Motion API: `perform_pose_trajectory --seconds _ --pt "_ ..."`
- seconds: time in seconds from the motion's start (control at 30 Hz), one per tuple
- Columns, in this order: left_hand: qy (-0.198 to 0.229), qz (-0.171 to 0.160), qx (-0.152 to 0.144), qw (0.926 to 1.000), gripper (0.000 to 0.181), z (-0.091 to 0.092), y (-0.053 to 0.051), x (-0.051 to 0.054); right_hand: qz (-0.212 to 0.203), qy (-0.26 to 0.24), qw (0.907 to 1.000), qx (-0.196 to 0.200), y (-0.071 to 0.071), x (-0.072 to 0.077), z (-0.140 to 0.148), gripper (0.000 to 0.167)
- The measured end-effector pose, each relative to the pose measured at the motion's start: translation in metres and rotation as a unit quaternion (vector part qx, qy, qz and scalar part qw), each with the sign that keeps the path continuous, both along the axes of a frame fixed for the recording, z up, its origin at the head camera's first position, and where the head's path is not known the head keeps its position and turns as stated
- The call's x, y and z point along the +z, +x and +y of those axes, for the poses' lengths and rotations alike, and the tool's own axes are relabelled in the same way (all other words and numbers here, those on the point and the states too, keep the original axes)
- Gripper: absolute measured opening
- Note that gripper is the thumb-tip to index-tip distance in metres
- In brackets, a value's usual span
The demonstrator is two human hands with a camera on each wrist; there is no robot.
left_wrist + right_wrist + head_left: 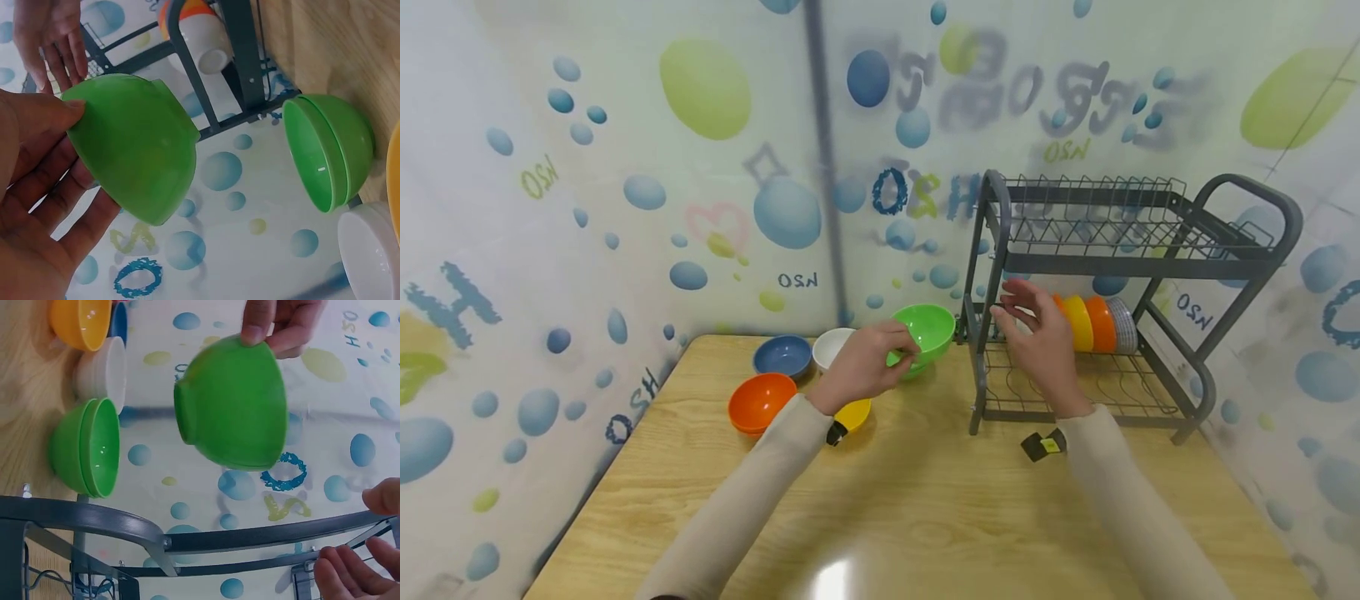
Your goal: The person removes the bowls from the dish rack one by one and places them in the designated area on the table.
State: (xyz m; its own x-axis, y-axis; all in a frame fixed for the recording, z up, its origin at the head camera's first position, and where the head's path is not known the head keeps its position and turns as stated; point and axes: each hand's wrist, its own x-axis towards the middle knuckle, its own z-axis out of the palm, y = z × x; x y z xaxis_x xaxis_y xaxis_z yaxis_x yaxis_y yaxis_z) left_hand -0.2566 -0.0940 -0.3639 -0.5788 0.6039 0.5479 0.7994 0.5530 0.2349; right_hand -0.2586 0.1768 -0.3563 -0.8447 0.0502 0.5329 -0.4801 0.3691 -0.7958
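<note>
A green bowl hangs in the air, its rim pinched between the thumb and fingers of my left hand. In the left wrist view the raised bowl is tilted, with its outer side showing. My right hand is held up by the left end of the dish rack, fingers apart and with nothing in them. The right wrist view has its fingertips at the lower right, apart from the bowl. Below the raised bowl, more green bowls stand nested on the table.
White bowls, a blue bowl, orange bowls and a yellow bowl stand on the wooden table at the left. Orange and yellow bowls and a patterned one sit upended on the lower rack shelf.
</note>
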Motion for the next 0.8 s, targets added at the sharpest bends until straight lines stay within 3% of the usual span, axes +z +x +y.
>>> perform_pose_trajectory --seconds 0.17,0.33,0.57,0.67,0.8 --pt "-0.019 0.001 0.018 0.9997 0.007 0.0 -0.017 -0.002 -0.07 0.008 0.9974 -0.016 -0.014 0.009 -0.001 0.055" --pt "-0.028 -0.024 0.026 0.999 0.01 0.001 -0.035 -0.006 -0.096 0.007 0.995 -0.028 -0.025 0.01 -0.001 0.054" --pt "-0.056 -0.06 0.064 0.9945 0.011 0.002 -0.057 -0.018 -0.081 0.012 0.9963 -0.027 -0.032 0.007 -0.001 0.048" --pt "-0.083 -0.067 0.085 0.9907 0.012 0.003 -0.067 -0.026 -0.075 0.023 0.9967 -0.021 -0.033 0.007 0.0 0.049" --pt "-0.121 -0.083 0.092 0.9849 0.012 0.005 -0.077 -0.035 -0.077 0.038 0.9961 -0.018 -0.033 0.008 0.002 0.051"
